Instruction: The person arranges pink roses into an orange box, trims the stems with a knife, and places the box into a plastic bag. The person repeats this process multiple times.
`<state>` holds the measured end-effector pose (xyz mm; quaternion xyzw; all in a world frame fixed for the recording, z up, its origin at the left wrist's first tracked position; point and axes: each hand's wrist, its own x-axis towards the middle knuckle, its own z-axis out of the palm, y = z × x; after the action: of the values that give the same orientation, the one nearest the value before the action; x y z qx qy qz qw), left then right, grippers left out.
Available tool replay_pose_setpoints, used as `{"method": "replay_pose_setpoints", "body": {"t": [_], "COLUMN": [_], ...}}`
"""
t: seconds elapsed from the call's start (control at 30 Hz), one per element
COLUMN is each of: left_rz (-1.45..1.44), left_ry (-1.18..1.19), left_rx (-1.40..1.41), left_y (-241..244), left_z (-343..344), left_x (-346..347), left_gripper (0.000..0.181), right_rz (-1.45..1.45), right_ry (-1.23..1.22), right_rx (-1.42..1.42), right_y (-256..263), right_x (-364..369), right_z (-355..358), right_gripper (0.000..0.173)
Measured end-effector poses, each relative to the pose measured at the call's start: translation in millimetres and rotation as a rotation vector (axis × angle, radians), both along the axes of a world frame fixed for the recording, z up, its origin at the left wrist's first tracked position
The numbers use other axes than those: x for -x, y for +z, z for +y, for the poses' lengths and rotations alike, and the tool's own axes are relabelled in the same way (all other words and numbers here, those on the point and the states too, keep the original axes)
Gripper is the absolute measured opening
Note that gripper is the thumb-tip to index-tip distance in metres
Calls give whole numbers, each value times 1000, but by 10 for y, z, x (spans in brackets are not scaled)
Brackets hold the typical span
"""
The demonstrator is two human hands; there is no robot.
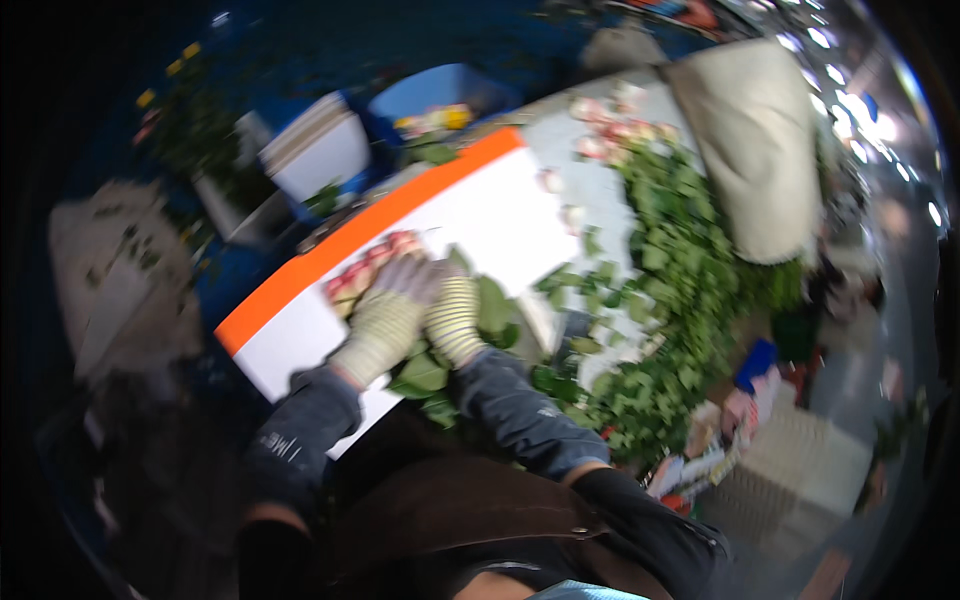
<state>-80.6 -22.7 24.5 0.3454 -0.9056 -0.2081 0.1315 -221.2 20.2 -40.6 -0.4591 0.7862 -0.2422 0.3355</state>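
A row of pink-and-cream roses (366,271) lies on a white wrapping sheet (487,217) with a wide orange border (375,234). My left hand (394,304), in a striped knit glove with a greyish palm side, rests over the roses just below their heads. Close against it, my right hand (452,307) in a matching glove touches the same bunch. The fingertips overlap and are blurred, so their grip is hidden. Green rose leaves (424,375) stick out below the hands, and a larger leaf (493,306) shows right of them.
Right of the sheet, a heap of leafy rose stems (667,262) with pale pink heads (611,131) covers the grey table (600,191). A beige cloth-like cover (750,150) stands behind it. Blue-and-white containers (322,150) line the far side. A pale woven crate (787,465) is at lower right.
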Motion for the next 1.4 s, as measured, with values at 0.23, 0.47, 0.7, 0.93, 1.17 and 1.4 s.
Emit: {"method": "replay_pose_setpoints", "body": {"t": [0.23, 0.47, 0.7, 0.93, 1.17, 1.4], "left_rz": [-183, -259, -69, -72, -82, 33], "left_ry": [-17, -23, 55, 50, 105, -39], "left_rx": [75, 106, 37, 4, -28, 58], "left_y": [-440, -476, -392, -444, -396, -199], "left_z": [180, 149, 162, 210, 233, 35], "left_x": [-8, 3, -38, -18, -8, 119], "left_gripper": [51, 51, 48, 59, 54, 57], "right_rz": [-105, 755, -565, -540, 278, 290], "right_ry": [-397, -1, 38, -1, 160, 190], "right_rx": [123, 181, -243, 70, 200, 230], "right_y": [1369, 671, 1303, 366, 295, 58], "right_x": [1904, 3023, 1794, 435, 272, 265], "right_z": [-733, -918, -107, -155, -38, -21], "right_gripper": [33, 26, 38, 43, 50, 41]}}
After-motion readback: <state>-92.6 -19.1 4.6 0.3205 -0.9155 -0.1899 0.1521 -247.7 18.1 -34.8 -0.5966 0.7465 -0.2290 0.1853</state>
